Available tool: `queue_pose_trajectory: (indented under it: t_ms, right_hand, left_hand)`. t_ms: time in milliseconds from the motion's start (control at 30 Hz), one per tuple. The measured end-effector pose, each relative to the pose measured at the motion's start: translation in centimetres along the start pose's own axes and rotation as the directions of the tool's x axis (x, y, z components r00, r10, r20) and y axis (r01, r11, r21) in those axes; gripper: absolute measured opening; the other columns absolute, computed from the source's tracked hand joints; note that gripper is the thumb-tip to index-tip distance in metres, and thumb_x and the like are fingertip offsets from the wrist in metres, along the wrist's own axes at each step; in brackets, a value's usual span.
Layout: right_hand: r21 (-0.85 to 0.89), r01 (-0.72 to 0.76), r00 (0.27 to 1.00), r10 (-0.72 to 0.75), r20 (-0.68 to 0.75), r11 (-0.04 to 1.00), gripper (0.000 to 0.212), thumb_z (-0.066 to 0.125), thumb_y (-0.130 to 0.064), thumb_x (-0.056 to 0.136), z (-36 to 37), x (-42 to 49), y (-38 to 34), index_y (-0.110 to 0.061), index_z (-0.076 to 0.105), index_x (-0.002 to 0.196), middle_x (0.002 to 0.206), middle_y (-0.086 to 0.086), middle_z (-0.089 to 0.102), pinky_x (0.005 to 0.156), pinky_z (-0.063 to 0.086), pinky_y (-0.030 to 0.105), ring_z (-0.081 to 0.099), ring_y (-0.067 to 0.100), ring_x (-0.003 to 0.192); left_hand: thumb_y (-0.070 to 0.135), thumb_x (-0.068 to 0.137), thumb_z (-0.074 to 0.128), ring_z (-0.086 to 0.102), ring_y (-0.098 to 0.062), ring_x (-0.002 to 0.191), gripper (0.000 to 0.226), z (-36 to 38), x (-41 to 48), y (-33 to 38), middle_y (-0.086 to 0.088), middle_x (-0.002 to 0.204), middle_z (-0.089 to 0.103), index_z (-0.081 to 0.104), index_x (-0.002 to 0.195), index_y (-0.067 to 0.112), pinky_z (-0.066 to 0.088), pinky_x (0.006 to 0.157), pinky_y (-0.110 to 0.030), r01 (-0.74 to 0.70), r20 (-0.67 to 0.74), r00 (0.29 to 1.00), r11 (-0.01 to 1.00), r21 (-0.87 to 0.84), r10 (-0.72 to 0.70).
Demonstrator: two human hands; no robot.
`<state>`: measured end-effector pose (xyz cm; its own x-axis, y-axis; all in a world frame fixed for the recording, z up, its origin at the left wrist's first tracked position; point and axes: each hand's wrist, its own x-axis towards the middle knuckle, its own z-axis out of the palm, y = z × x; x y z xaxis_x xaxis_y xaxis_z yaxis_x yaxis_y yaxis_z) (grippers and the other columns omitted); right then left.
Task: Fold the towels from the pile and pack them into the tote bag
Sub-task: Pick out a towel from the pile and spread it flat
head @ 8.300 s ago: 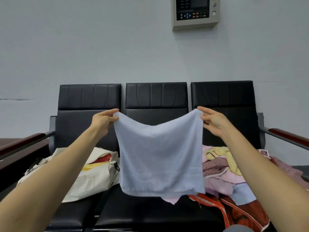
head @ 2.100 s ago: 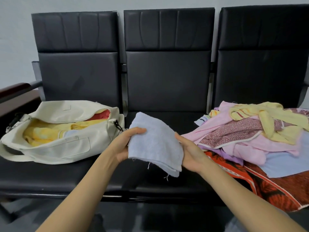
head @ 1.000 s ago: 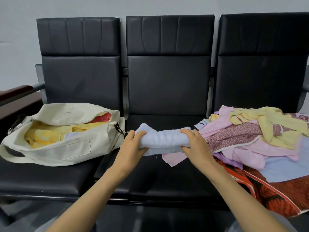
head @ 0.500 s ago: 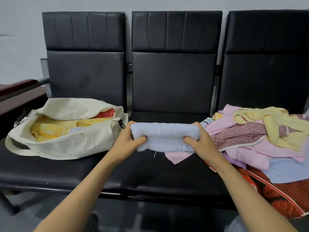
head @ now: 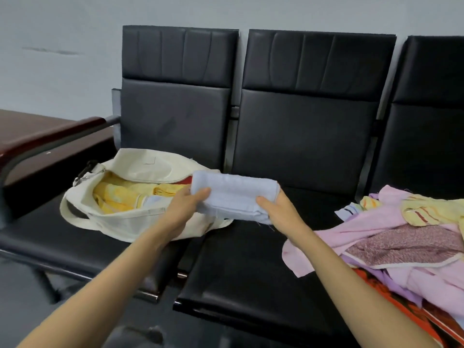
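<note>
head view: my left hand (head: 184,209) and right hand (head: 277,212) are gripping the ends of the folded blue towel (head: 236,195), holding it just above the open cream bag (head: 140,194) on the black seat (head: 246,267).

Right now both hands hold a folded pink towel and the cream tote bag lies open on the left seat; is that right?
Almost: the head view shows the folded towel is light blue, not pink. Left hand and right hand do hold it, and the tote bag lies open on the left seat.
</note>
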<state>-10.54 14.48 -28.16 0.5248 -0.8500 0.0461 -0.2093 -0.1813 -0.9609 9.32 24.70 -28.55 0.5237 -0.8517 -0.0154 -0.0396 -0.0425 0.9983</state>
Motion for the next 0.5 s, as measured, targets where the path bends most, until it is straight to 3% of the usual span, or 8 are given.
queue_pose_trajectory:
  t_ms: [67,133,200,267,400,467,500]
  right_hand:
    - [-0.007,-0.017,0.998,0.018,0.066,1.0,0.045,0.056,-0.026,0.095,3.2,3.2,-2.1,-0.02,0.04,0.136,0.126,-0.005,0.053,0.099,0.046,0.034,0.054,0.014,0.113]
    - [-0.022,-0.049,0.992,0.051,0.116,0.999,0.049,0.059,-0.025,0.09,7.0,6.9,-3.4,-0.016,0.043,0.135,0.128,0.0,0.055,0.099,0.047,0.037,0.056,0.018,0.113]
    - [-0.012,-0.118,0.976,0.118,0.182,0.993,0.051,0.065,-0.026,0.079,10.6,10.0,-4.1,-0.013,0.051,0.126,0.121,0.006,0.06,0.092,0.052,0.036,0.061,0.02,0.103]
    - [0.027,-0.208,0.953,0.196,0.233,0.978,0.036,0.063,-0.018,0.081,13.8,12.0,-4.5,-0.012,0.054,0.115,0.103,0.007,0.064,0.072,0.056,0.023,0.063,0.016,0.084]
    - [0.003,-0.317,0.908,0.302,0.289,0.949,0.024,0.055,-0.002,0.09,18.9,15.1,-3.6,-0.001,0.056,0.114,0.089,0.008,0.058,0.06,0.047,0.022,0.055,0.014,0.067]
    - [0.039,-0.375,0.878,0.341,0.336,0.926,0.008,0.053,0.0,0.091,20.7,16.4,-3.6,-0.006,0.057,0.09,0.08,0.005,0.052,0.062,0.047,0.025,0.051,0.014,0.065]
    - [0.066,-0.407,0.862,0.359,0.357,0.911,0.017,0.052,0.0,0.091,21.2,17.0,-3.6,-0.011,0.052,0.08,0.079,0.003,0.051,0.064,0.048,0.026,0.05,0.015,0.065]
  left_hand:
    - [0.026,0.096,0.053,0.061,-0.022,0.106,0.034,-3.4,2.3,0.7,-0.006,0.117,0.064,0.055,0.123,0.005,0.049,0.094,-0.04,0.011,-0.165,0.986,0.998,0.069,0.0]
    - [0.022,0.096,0.053,0.059,-0.022,0.095,0.031,-6.6,4.6,1.2,-0.008,0.112,0.06,0.053,0.12,0.002,0.051,0.082,-0.036,0.079,-0.28,0.959,0.993,0.093,-0.05]
    - [0.016,0.096,0.054,0.055,-0.02,0.076,0.019,-9.9,6.9,0.9,-0.013,0.1,0.057,0.054,0.107,0.001,0.047,0.064,-0.029,0.18,-0.317,0.937,0.981,0.068,-0.149]
    - [0.015,0.095,0.055,0.052,-0.02,0.069,0.013,-12.6,8.5,0.2,-0.015,0.094,0.056,0.055,0.098,0.002,0.044,0.059,-0.028,0.282,-0.336,0.913,0.953,0.108,-0.232]
    - [0.012,0.095,0.054,0.051,-0.021,0.069,0.015,-17.0,11.5,-1.8,-0.01,0.079,0.055,0.052,0.081,0.007,0.04,0.062,-0.029,0.387,-0.386,0.863,0.917,0.092,-0.325]
    - [0.011,0.094,0.053,0.053,-0.025,0.072,0.013,-18.6,12.9,-2.6,-0.013,0.079,0.056,0.053,0.083,0.006,0.04,0.065,-0.03,0.423,-0.393,0.84,0.905,0.041,-0.374]
    - [0.01,0.094,0.053,0.055,-0.027,0.076,0.01,-19.0,13.5,-2.9,-0.015,0.084,0.058,0.054,0.088,0.004,0.042,0.066,-0.031,0.431,-0.387,0.837,0.902,0.029,-0.387]
